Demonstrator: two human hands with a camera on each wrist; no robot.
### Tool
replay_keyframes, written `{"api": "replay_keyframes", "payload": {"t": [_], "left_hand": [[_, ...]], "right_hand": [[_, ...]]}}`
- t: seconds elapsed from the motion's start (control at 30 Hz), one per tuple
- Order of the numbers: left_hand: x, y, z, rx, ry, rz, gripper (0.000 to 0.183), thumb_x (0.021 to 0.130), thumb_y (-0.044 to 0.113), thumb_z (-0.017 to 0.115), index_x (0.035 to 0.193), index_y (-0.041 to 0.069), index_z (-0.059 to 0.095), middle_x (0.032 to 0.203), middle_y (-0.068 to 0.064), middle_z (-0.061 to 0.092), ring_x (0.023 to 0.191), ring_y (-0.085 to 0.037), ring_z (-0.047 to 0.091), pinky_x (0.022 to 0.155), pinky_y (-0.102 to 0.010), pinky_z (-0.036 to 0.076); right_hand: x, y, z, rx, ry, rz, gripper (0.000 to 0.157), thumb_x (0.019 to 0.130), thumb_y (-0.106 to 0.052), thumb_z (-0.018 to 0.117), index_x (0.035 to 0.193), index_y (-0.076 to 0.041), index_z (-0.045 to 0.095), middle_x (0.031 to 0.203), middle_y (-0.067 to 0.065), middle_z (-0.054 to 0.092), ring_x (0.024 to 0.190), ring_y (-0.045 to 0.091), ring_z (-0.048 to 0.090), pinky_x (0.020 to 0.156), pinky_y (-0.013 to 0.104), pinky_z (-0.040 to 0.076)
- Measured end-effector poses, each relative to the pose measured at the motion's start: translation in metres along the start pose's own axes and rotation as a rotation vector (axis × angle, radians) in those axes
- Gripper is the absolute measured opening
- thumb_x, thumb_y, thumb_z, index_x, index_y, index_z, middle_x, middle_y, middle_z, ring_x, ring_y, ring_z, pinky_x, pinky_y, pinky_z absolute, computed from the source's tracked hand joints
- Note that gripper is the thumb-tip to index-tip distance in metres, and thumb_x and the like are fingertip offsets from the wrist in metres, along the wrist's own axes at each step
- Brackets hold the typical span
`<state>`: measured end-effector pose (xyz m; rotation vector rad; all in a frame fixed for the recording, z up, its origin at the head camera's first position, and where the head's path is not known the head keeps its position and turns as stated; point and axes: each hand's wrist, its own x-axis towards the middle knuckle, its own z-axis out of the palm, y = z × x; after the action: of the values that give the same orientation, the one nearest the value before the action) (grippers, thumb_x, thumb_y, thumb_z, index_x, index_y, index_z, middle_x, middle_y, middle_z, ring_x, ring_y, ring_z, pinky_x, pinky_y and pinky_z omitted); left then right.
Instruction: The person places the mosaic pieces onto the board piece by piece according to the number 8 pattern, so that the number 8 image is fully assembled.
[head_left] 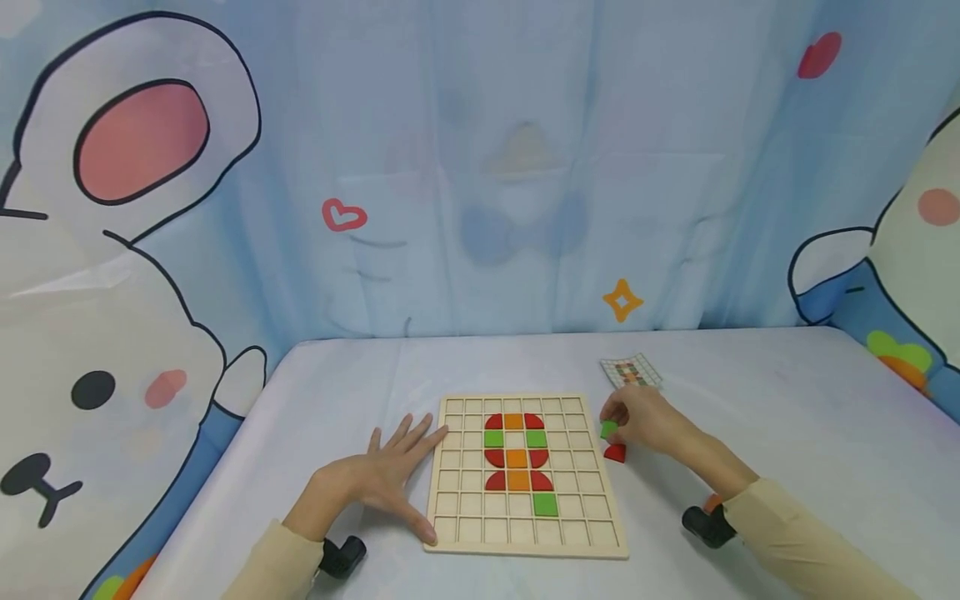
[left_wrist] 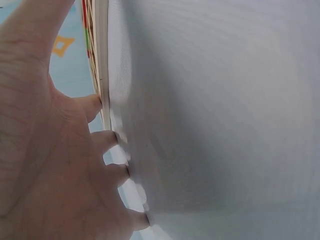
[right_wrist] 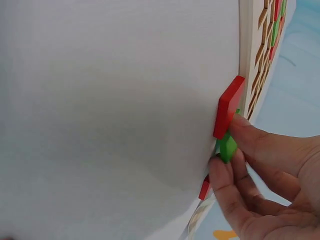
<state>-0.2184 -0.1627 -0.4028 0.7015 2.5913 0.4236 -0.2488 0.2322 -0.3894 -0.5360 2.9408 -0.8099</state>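
Observation:
A wooden grid board (head_left: 540, 551) lies on the table with red rounded-corner pieces, orange squares and green squares set in its cells. My left hand (head_left: 381, 482) is spread along the board's left side, the thumb at the near corner and a fingertip at the upper left edge. Beyond the board's right edge, my right hand (head_left: 651, 418) pinches a green square tile (head_left: 608, 429) between thumb and fingers. Right beside it lies a red rounded-corner piece (head_left: 615, 453). The right wrist view shows another small red piece (right_wrist: 204, 188) behind the fingers.
A printed pattern card (head_left: 643, 367) lies behind my right hand, partly covered by it. The white tablecloth (head_left: 795, 400) stretches to both sides. A blue cartoon curtain (head_left: 480, 292) hangs at the back edge of the table.

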Motion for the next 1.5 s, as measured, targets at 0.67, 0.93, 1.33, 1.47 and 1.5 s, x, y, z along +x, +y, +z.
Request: {"api": "replay_keyframes", "payload": {"t": [0.67, 0.93, 1.33, 1.47, 1.5], "left_hand": [[0.000, 0.002, -0.003, 0.000, 0.003, -0.001, 0.135, 0.071, 0.056, 0.094, 0.170, 0.021, 0.009, 0.176, -0.012, -0.003, 0.161, -0.038, -0.008, 0.122, -0.073, -0.003], [0.001, 0.002, -0.002, -0.004, -0.003, -0.004, 0.134, 0.072, 0.057, 0.093, 0.170, 0.021, 0.009, 0.176, -0.012, -0.003, 0.161, -0.038, -0.009, 0.122, -0.073, -0.004], [-0.001, 0.002, 0.000, 0.024, 0.003, -0.021, 0.133, 0.072, 0.058, 0.092, 0.170, 0.023, 0.010, 0.176, -0.012, -0.001, 0.161, -0.038, -0.006, 0.122, -0.073, -0.001], [0.000, 0.003, 0.000, 0.029, 0.000, -0.028, 0.133, 0.072, 0.060, 0.092, 0.170, 0.025, 0.009, 0.176, -0.011, -0.002, 0.161, -0.037, -0.006, 0.122, -0.073, -0.001], [0.000, 0.003, 0.000, 0.031, 0.001, -0.027, 0.133, 0.072, 0.060, 0.092, 0.170, 0.025, 0.009, 0.176, -0.011, -0.002, 0.161, -0.037, -0.006, 0.122, -0.073, 0.000]], "right_hand": [[-0.013, -0.029, 0.001, 0.017, 0.142, -0.163, 0.023, 0.078, 0.014, 0.083, 0.099, 0.005, 0.078, 0.086, 0.002, 0.072, 0.074, 0.014, 0.063, 0.065, 0.025, 0.056], [-0.022, -0.069, 0.012, 0.104, 0.045, -0.265, 0.020, 0.084, 0.010, 0.081, 0.101, -0.001, 0.082, 0.087, -0.004, 0.063, 0.080, 0.010, 0.059, 0.072, 0.023, 0.058], [-0.016, -0.109, 0.043, 0.259, -0.102, -0.392, 0.020, 0.086, 0.009, 0.080, 0.099, -0.007, 0.082, 0.093, -0.006, 0.071, 0.083, 0.005, 0.060, 0.073, 0.022, 0.058], [-0.013, -0.115, 0.054, 0.292, -0.144, -0.401, 0.019, 0.085, 0.010, 0.080, 0.095, -0.006, 0.082, 0.091, -0.006, 0.071, 0.082, 0.004, 0.061, 0.074, 0.022, 0.057], [-0.013, -0.116, 0.057, 0.302, -0.153, -0.400, 0.019, 0.085, 0.010, 0.080, 0.095, -0.006, 0.082, 0.090, -0.006, 0.070, 0.082, 0.004, 0.060, 0.074, 0.022, 0.057]]}}
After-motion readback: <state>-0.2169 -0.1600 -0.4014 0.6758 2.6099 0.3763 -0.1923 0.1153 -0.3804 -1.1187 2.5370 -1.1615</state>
